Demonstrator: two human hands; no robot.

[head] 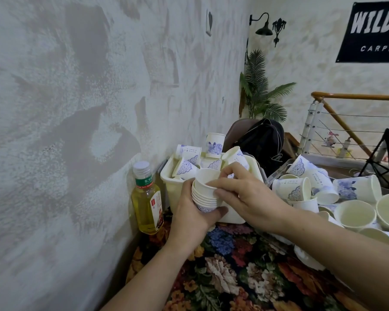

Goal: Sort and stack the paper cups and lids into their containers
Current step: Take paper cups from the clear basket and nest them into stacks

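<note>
My left hand (192,212) grips a nested stack of white paper cups (203,194) with blue print, held in front of a cream plastic bin (173,187). My right hand (245,196) pinches the rim of the top cup of that stack with its fingers curled over it. Several loose cups (186,168) lie jumbled inside the bin, one standing upright (214,142) at the back. More cups (299,189) lie tipped over to the right, beside wider white bowls (357,214).
A bottle of yellow drink (147,198) stands against the textured wall at left. The floral tablecloth (229,270) covers the table below my arms. A black backpack (261,140) sits behind the bin, with a railing (346,122) and a plant (258,90) farther back.
</note>
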